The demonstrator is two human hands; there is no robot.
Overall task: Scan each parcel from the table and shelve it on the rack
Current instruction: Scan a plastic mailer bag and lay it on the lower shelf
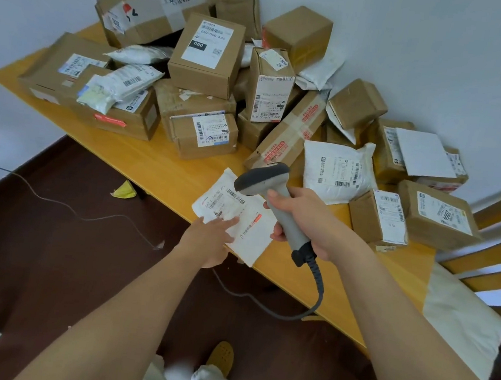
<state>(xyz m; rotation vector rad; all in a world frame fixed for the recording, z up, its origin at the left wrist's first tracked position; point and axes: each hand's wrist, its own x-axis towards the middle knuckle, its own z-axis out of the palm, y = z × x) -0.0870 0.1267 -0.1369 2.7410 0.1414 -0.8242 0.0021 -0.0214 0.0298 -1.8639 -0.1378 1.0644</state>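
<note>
A flat white mailer parcel (pixel 251 227) with a barcode label lies at the near edge of the wooden table (pixel 164 167). My left hand (pixel 209 239) holds it at its near left side, fingers laid on top and the thumb hidden under it. My right hand (pixel 305 221) grips the handle of a grey barcode scanner (pixel 263 177), whose head hangs just above the parcel's label. The scanner's cable (pixel 315 294) loops down below the table edge.
Several cardboard boxes and white mailers are heaped across the table, among them a box marked 060 (pixel 206 56) and a white bag (pixel 338 173). A wooden chair (pixel 492 248) stands at the right. A cord (pixel 54 198) and a yellow scrap (pixel 124 191) lie on the dark floor.
</note>
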